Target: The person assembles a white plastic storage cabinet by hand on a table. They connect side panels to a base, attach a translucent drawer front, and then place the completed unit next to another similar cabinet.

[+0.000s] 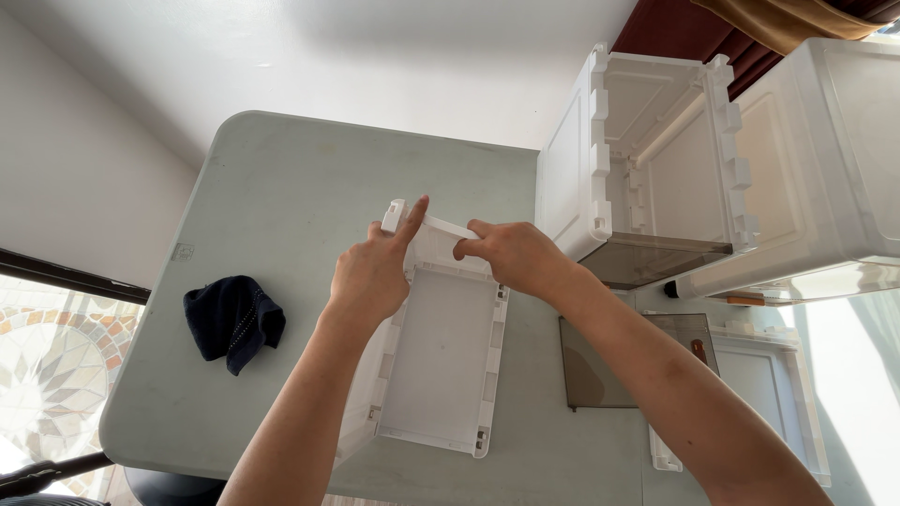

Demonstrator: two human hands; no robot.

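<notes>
At table centre | left hand (370,272), right hand (511,255) pinch white panel (441,361) far edge | cloth (232,319) well apart

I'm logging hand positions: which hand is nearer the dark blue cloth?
Left. The left hand grips the white panel just right of the cloth; the right hand is farther right.

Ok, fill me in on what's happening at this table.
A person holds a white plastic panel over the grey-green table. The left hand and right hand both grip a thin white bar at the panel's far edge. An assembled white bin stands to the right, a smoky transparent panel lies flat, and a dark cloth sits left.
</notes>
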